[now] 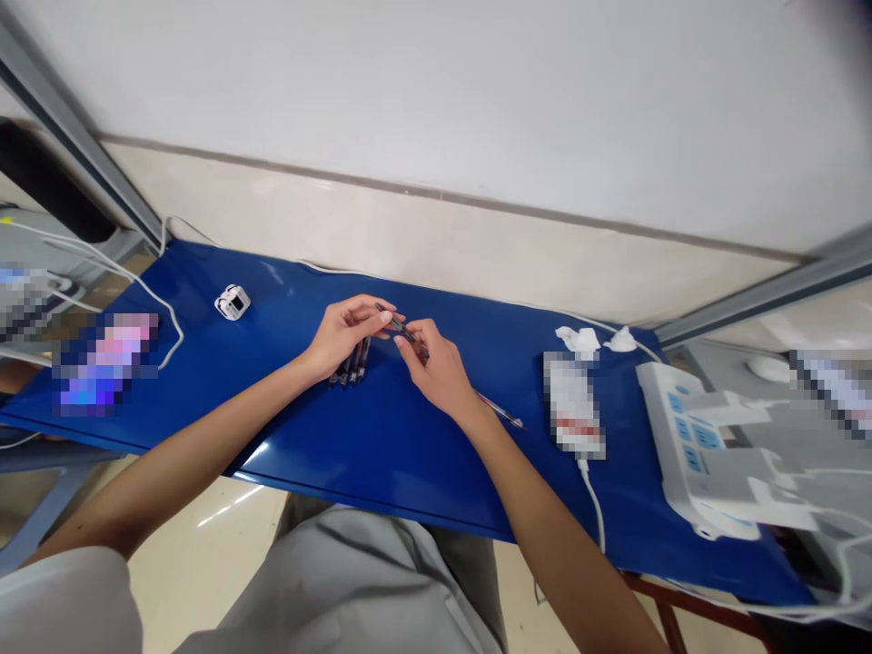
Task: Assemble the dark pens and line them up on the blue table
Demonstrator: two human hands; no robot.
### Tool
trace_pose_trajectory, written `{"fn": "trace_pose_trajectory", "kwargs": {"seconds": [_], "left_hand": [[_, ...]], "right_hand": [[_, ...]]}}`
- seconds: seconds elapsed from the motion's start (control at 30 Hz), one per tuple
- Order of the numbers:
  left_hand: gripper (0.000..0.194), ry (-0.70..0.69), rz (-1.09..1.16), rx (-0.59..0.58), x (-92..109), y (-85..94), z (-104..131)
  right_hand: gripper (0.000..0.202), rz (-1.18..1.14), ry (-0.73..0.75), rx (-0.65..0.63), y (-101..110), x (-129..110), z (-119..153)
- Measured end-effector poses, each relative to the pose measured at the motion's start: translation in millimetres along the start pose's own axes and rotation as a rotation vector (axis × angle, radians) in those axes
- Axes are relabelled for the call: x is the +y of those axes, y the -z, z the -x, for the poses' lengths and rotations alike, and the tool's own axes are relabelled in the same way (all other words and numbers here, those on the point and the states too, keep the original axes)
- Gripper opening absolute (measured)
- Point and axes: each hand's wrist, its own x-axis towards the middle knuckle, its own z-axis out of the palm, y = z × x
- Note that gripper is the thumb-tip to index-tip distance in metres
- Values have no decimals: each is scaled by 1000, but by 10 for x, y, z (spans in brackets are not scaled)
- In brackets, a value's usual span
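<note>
Between my two hands, above the middle of the blue desk [381, 454], is a slim dark pen [401, 329]. My left hand [351, 331] pinches its far end between thumb and fingers. My right hand [436, 363] is closed around its nearer end, covering part of it. Several dark pens [352, 371] lie side by side on the desk just beneath my left hand, which hides their upper ends. A thin pen-like stick [504, 413] lies by my right wrist, partly covered by it.
On the left are a white small device [232, 302] and a blurred phone [109, 363]. To the right lie a blurred phone [573, 404] on a charging cable, crumpled tissues [579, 341] and a white power strip [681, 445] with plugs. A wall panel [436, 227] borders the desk's back.
</note>
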Motion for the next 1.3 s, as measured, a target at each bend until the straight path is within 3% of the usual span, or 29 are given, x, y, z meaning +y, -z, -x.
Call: {"fn": "trace_pose_trajectory", "kwargs": {"seconds": [0.53,0.83,1.07,1.3], "left_hand": [[43,-11,27,-85,1,2,17],[41,4,-53,52,-55,26,-10],[47,44,3,-7,-10,33,6],[43,37,-43,57,-36,31,-13]], "right_hand": [[29,-36,28,42,-20,32,2],[34,15,67,47,0,14,-9],[33,16,23,59,-15,8,-1],[36,35,104,97,4,-11,-12]]}}
